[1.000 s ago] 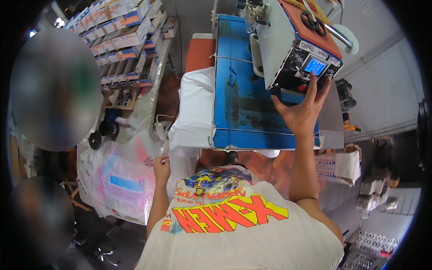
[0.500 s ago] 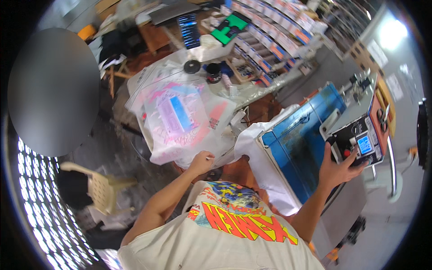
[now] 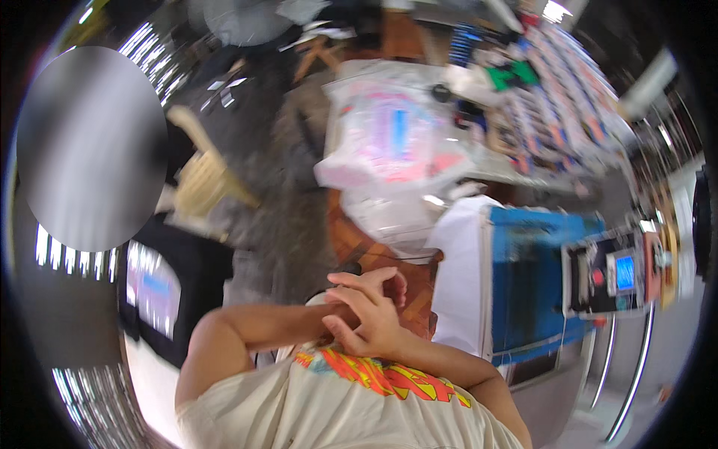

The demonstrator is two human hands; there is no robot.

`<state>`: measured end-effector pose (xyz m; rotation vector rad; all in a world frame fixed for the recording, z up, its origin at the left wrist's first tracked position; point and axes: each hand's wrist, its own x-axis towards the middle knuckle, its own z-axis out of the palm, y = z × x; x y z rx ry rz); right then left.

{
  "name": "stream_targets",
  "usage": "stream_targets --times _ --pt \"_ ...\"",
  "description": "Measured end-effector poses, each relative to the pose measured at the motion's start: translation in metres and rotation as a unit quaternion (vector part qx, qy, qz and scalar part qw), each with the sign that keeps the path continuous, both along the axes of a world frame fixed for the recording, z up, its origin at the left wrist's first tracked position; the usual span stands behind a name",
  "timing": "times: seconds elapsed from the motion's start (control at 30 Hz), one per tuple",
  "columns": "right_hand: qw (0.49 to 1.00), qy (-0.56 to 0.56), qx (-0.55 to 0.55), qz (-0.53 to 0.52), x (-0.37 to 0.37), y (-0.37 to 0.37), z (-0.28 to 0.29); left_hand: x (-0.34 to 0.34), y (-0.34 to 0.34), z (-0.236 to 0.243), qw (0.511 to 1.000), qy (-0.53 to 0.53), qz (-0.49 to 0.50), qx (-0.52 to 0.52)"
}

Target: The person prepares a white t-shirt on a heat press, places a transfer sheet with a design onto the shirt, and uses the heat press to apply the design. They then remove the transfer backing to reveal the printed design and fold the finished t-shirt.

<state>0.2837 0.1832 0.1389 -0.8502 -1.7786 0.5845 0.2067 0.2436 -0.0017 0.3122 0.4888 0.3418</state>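
My right hand crosses in front of my body, fingers loosely spread, over my left hand. My left hand is mostly hidden behind it; its fingers look curled, and whatever they may hold cannot be made out. Both are motion-blurred. Right of them stands the blue pressing machine, its control box showing a lit display, with white cloth along its near side. Further ahead, translucent sheets with pink and blue prints lie on a table. At the left, a black garment has a pale printed panel.
A beige plastic chair stands ahead on the left. Rows of small boxes, a green object and black round items fill the back right bench. Metal rails run beside the machine at far right.
My right hand has left the control box and moved over to my left hand, which has drawn in toward my body. The view has swung left, bringing the black garment into sight.
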Motion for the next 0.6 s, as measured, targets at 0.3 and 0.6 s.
stream_targets --times 0.3,0.6 --pt "0.98 -0.061 0.156 0.109 -0.103 -0.011 -0.029 -0.09 -0.032 0.05 0.928 0.136 0.289 0.193" --pt "0.932 -0.125 -0.113 0.321 -0.317 0.027 -0.106 -0.441 -0.073 -0.084 0.373 0.685 0.278 0.561"
